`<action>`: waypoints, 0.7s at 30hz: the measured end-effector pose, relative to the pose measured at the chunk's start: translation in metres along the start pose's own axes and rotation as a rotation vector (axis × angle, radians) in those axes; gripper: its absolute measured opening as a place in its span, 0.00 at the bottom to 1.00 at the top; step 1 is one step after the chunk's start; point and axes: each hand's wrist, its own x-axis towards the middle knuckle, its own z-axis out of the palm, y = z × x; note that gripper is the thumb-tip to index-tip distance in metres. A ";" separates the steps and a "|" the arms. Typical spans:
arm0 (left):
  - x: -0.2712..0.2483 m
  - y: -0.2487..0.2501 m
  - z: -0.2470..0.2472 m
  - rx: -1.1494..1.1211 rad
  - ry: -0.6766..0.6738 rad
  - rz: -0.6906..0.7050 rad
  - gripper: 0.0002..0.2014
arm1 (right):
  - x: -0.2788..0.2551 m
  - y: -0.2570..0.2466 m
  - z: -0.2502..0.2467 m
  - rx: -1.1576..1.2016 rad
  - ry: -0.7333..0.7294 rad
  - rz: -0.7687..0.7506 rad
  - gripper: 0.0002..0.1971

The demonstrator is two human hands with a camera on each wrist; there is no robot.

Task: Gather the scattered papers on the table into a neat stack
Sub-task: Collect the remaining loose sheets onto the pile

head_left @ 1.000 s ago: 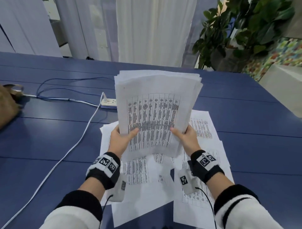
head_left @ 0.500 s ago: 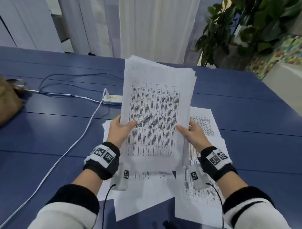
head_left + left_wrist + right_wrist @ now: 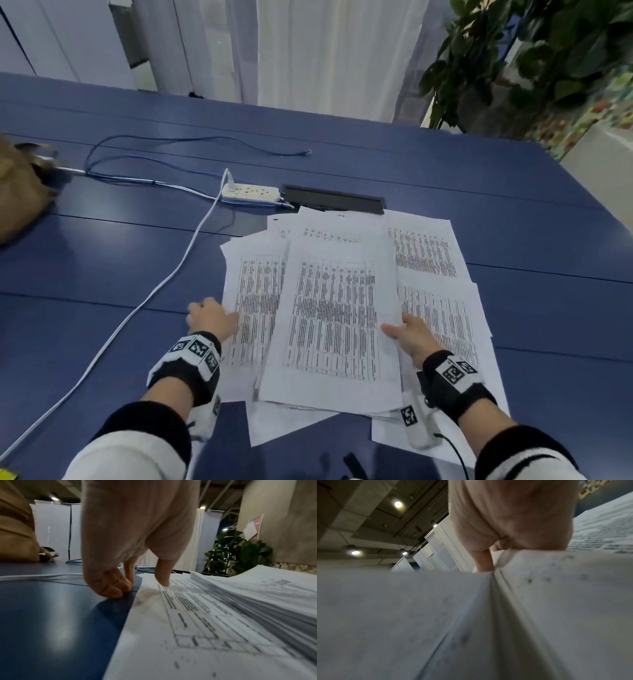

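Note:
A thick stack of printed papers (image 3: 334, 318) (image 3: 539, 601) lies flat on the blue table (image 3: 102, 260), on top of loose sheets. My right hand (image 3: 407, 335) (image 3: 489, 563) grips the stack's right edge, thumb on top; its fingers are hidden underneath. A loose sheet (image 3: 255, 301) (image 3: 171, 628) sticks out to the left of the stack (image 3: 257, 588). My left hand (image 3: 210, 317) (image 3: 142, 586) is at that sheet's left edge, thumb tip on the paper and curled fingers on the table against the edge. More loose sheets lie to the right (image 3: 442, 318), far right (image 3: 424, 250) and near me (image 3: 284, 425).
A white power strip (image 3: 251, 192) and a black cable hatch (image 3: 334, 202) sit just beyond the papers. A white cable (image 3: 137, 308) runs diagonally left of my left hand. A brown bag (image 3: 17, 195) is at the far left, a plant (image 3: 534, 58) beyond the table's right corner.
The stack, held upright in both hands before, now lies flat on the loose sheets. My left hand has let go of it and moved left to the loose sheet's edge.

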 end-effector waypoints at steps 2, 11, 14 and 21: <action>0.008 0.000 0.005 -0.067 -0.012 -0.017 0.31 | -0.001 0.002 -0.002 0.039 0.016 0.014 0.20; 0.013 0.015 0.011 -0.224 -0.059 0.074 0.15 | 0.009 0.005 -0.021 0.234 0.026 0.057 0.12; 0.004 0.021 0.014 -0.115 -0.078 0.111 0.10 | 0.016 0.008 -0.032 0.295 0.060 0.093 0.14; -0.031 0.031 0.037 -0.098 -0.222 0.113 0.16 | 0.016 0.032 -0.033 0.288 0.096 0.171 0.19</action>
